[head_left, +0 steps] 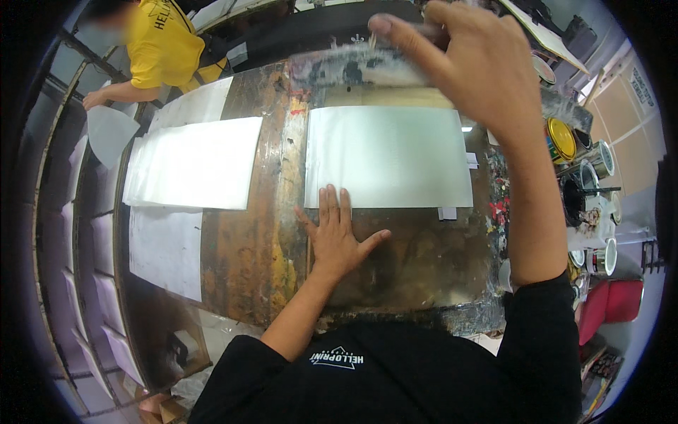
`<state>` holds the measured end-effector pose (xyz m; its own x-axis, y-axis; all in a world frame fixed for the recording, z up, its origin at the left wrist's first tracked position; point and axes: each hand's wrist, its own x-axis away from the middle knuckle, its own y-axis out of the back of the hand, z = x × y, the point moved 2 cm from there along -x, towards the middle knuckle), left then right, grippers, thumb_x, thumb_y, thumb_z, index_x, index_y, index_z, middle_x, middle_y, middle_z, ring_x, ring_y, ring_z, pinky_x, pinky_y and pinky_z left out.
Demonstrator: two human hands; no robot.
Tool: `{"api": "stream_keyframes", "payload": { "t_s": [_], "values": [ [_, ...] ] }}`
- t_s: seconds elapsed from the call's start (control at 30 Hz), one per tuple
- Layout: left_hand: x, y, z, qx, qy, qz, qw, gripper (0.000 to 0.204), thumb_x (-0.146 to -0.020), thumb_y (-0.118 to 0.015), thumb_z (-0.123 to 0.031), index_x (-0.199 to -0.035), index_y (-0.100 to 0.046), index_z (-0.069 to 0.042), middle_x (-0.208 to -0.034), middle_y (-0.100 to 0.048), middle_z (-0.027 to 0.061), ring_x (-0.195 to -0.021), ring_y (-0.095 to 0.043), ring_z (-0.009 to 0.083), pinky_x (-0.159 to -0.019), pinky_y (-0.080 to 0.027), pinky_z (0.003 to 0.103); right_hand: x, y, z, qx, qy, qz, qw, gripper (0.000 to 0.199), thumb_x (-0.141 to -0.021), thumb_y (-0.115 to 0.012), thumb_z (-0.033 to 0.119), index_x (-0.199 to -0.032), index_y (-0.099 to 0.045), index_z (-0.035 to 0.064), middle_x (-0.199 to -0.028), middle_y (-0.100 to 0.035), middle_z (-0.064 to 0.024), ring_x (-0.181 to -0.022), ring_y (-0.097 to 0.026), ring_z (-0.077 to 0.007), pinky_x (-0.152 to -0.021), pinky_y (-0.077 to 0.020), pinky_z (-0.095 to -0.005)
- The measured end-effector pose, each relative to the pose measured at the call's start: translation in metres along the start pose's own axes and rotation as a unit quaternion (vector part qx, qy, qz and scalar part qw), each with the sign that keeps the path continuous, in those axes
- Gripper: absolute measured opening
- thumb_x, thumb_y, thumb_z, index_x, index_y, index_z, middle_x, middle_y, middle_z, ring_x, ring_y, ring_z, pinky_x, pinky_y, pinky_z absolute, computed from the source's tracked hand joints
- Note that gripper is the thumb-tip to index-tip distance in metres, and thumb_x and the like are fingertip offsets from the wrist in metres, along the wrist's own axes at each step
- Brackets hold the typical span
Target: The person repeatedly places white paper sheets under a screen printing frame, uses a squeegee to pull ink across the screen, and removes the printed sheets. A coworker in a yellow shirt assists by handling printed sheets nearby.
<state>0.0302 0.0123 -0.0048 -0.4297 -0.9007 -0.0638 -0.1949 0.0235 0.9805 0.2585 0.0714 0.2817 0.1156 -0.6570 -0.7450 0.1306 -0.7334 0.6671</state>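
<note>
A pale, whitish sheet (388,157) lies flat on the stained work board (417,261) in front of me. My left hand (335,237) is open on its near-left edge, fingertips on the sheet and thumb spread over the board. Raised at the upper right, my right hand (477,60) has its thumb stretched out, apart from the fingers. Its fingertips are partly cut off at the top, and I see nothing held in it. Below and beyond that hand is a paint-smeared grey frame or bar (353,69), partly hidden by it.
To the left lies a stack of white sheets (194,164), with more paper (166,244) beneath. Paint cans, including a yellow-lidded can (560,139), crowd the right side. Rack shelves (106,233) stand far left. Another person in a yellow shirt (166,46) holds a sheet (113,134).
</note>
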Motion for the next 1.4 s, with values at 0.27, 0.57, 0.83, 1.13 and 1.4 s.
{"api": "stream_keyframes", "payload": {
  "t_s": [0.27, 0.57, 0.83, 1.13, 1.4],
  "values": [
    [-0.025, 0.03, 0.003, 0.198, -0.011, -0.098, 0.975, 0.07, -0.103, -0.066, -0.044, -0.151, -0.051, 0.005, -0.158, -0.05, 0.0273, -0.154, -0.037, 0.0425, -0.13, -0.016, 0.058, -0.028, 0.003, -0.011, -0.028, -0.08, 0.051, 0.995, 0.081, -0.096, -0.057, 0.074, -0.059, -0.063, 0.0021, -0.053, -0.057, -0.0136, -0.051, -0.058, -0.0296, -0.057, -0.0473, -0.042],
    [-0.032, 0.1, 0.123, 0.293, 0.239, -0.202, 0.903, 0.041, -0.107, -0.061, -0.024, -0.144, -0.066, -0.008, -0.152, -0.059, 0.0225, -0.15, -0.046, 0.0377, -0.126, -0.035, 0.046, -0.02, 0.002, -0.008, -0.018, -0.044, 0.066, 0.997, 0.081, -0.098, -0.054, 0.072, -0.062, -0.064, 0.0003, -0.058, -0.062, -0.0161, -0.058, -0.063, -0.0309, -0.062, -0.0475, -0.0443],
    [-0.049, 0.044, 0.014, 0.205, -0.134, -0.146, 0.958, 0.05, -0.107, -0.063, -0.028, -0.154, -0.055, -0.014, -0.16, -0.053, 0.0158, -0.155, -0.04, 0.031, -0.131, -0.02, 0.053, -0.012, 0.005, -0.007, -0.024, -0.05, 0.057, 0.997, 0.079, -0.096, -0.058, 0.069, -0.07, -0.073, -0.0042, -0.067, -0.068, -0.0224, -0.069, -0.07, -0.0387, -0.071, -0.053, -0.0497],
    [-0.074, -0.054, -0.127, 0.092, -0.178, -0.046, 0.979, 0.061, -0.111, -0.048, -0.042, -0.158, -0.047, -0.003, -0.169, -0.039, 0.0167, -0.158, -0.031, 0.04, -0.129, -0.011, 0.063, -0.015, 0.008, -0.007, -0.043, -0.023, 0.062, 0.997, 0.083, -0.097, -0.056, 0.069, -0.056, -0.064, -0.0029, -0.054, -0.059, -0.0199, -0.056, -0.064, -0.0382, -0.061, -0.0503, -0.0485],
    [-0.073, -0.059, -0.128, 0.098, -0.167, -0.061, 0.979, 0.05, -0.112, -0.046, -0.03, -0.153, -0.054, -0.003, -0.164, -0.047, 0.0121, -0.155, -0.038, 0.0357, -0.13, -0.015, 0.059, -0.024, 0.008, -0.014, -0.026, -0.026, 0.058, 0.998, 0.086, -0.098, -0.052, 0.07, -0.059, -0.067, -0.0044, -0.058, -0.063, -0.0224, -0.058, -0.066, -0.0371, -0.064, -0.0534, -0.0483]
  ]
}}
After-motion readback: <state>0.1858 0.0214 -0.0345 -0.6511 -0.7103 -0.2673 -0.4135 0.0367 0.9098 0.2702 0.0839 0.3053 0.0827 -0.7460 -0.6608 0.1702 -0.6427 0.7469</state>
